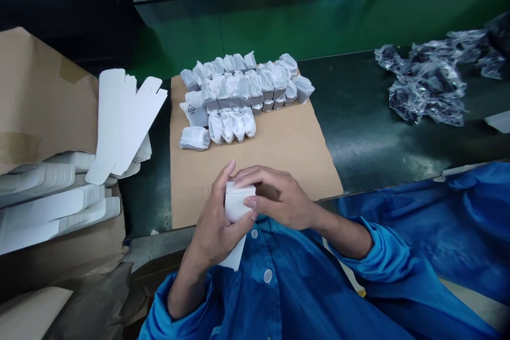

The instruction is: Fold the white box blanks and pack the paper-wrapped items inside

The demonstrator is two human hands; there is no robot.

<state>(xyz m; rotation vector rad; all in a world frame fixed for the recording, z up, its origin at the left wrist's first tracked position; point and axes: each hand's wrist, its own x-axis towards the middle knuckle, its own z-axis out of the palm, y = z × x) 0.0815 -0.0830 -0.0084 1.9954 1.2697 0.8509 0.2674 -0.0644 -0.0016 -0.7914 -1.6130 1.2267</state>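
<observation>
Both hands meet close to the body, above the near edge of the cardboard sheet (255, 154) on the dark worktop (370, 133). The left hand (217, 223) wraps a small white box (238, 203) from the left, thumb on its near face, fingers (223, 178) curled behind. The right hand (279, 196) covers it from the right, fingers (249, 172) pressed along the top edge. The box's long axis runs roughly upright, with a flap hanging below the left palm. Both hands touch it; neither is nearer. Farther along the sheet stand rows of wrapped white packets (243, 90). Flat box blanks (123, 117) lie stacked to the left; dark bagged items (430, 85) lie well apart at far right.
</observation>
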